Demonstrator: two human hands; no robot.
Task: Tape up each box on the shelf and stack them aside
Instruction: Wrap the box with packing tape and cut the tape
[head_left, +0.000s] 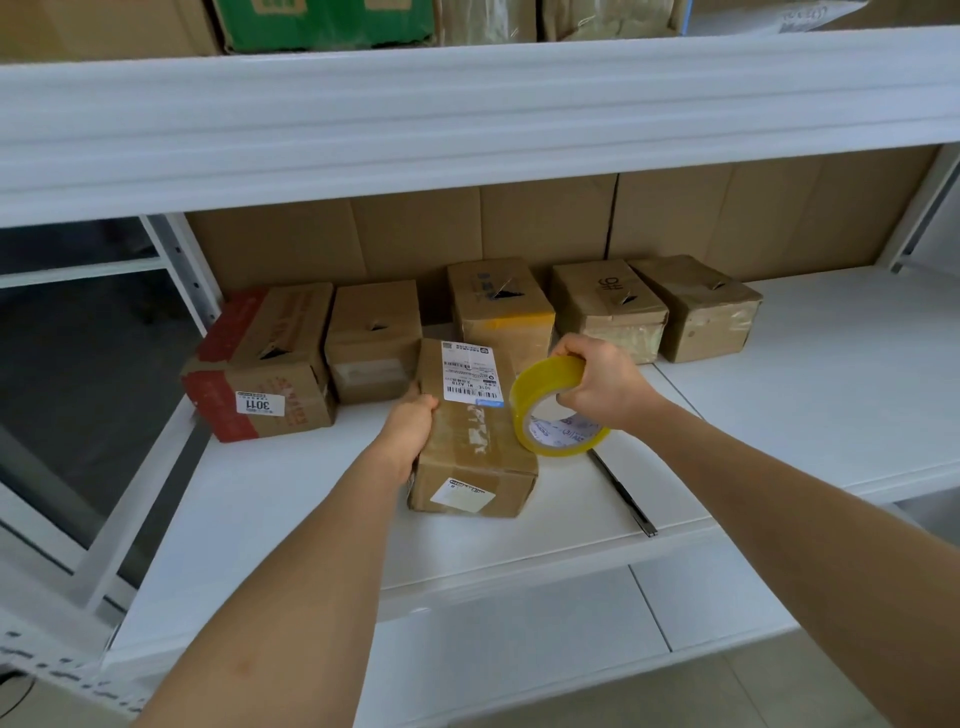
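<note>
Both arms reach out over the shelf (291, 499). The left hand (410, 426) grips the box (470, 431) by its left side; the right hand (597, 382) holds the tape (553, 410) just right of the box

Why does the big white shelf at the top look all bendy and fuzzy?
Head view: the wide lens bows the upper shelf beam, and it sits close, so it blurs; the box and tape roll look sharper; light is soft, shadows faint.

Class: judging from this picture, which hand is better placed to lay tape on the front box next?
Probably the right hand: it grips the tape roll beside the front box, while the left hand steadies that box's side.
</note>
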